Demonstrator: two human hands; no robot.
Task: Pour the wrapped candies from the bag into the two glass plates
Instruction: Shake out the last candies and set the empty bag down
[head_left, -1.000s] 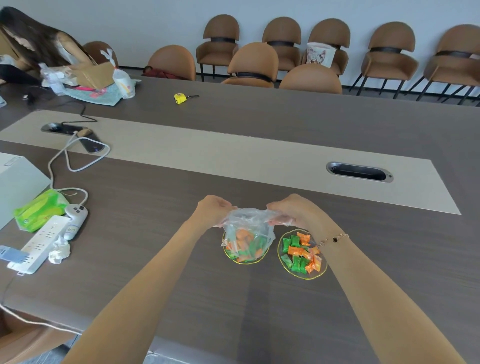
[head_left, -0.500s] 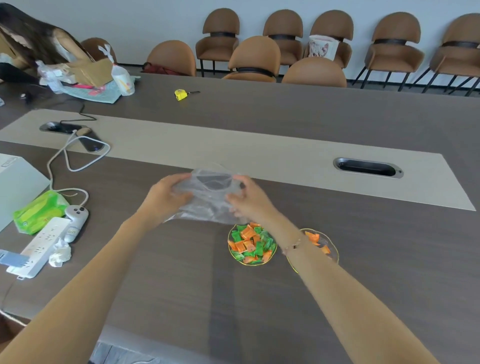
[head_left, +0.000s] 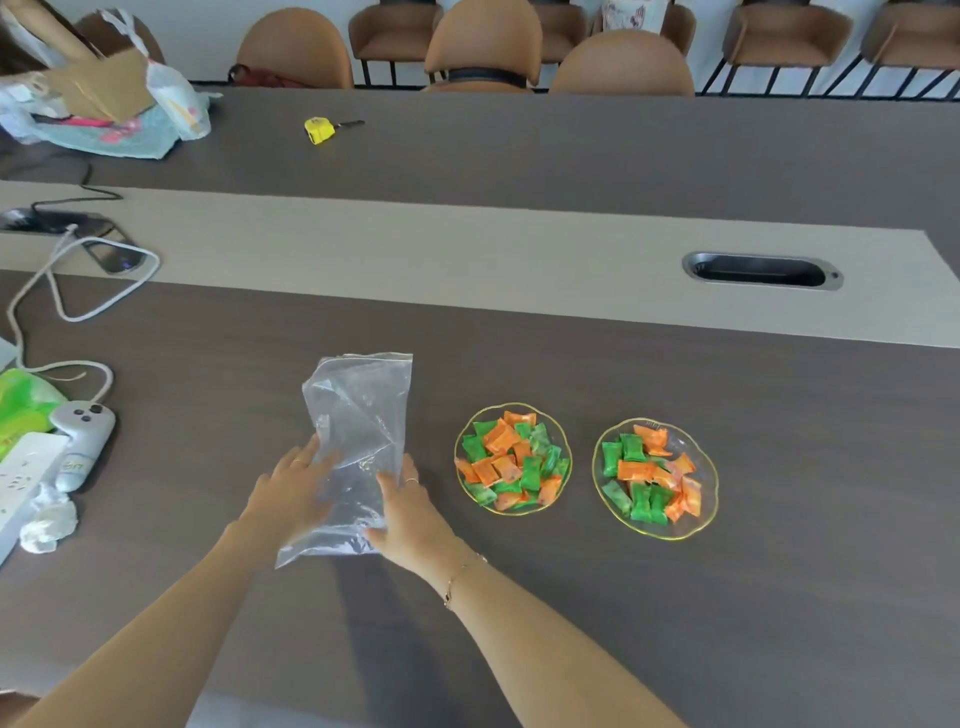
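Observation:
The clear plastic bag (head_left: 358, 415) lies flat and empty on the dark table, left of the plates. My left hand (head_left: 293, 486) rests flat on its lower left edge, fingers spread. On the bag's lower right edge lies my right hand (head_left: 408, 512), also flat with the fingers apart. Neither hand grips it. Two gold-rimmed glass plates stand side by side to the right: the left plate (head_left: 567, 448) and the right plate (head_left: 707, 457). Each holds a heap of green and orange wrapped candies (head_left: 511, 462), with the second heap of candies (head_left: 649, 478) in the right plate.
At the left edge are a white power strip (head_left: 21, 473), a grey controller (head_left: 83, 428), a green tissue pack (head_left: 21, 400) and white cables (head_left: 62, 291). A cable port (head_left: 761, 270) sits in the beige strip. A yellow tape measure (head_left: 319, 130) and bags lie far back.
The bag was lifted off the left plate, carried left and laid flat on the table. All its candies are in the plates. Both hands went from pinching it to lying flat.

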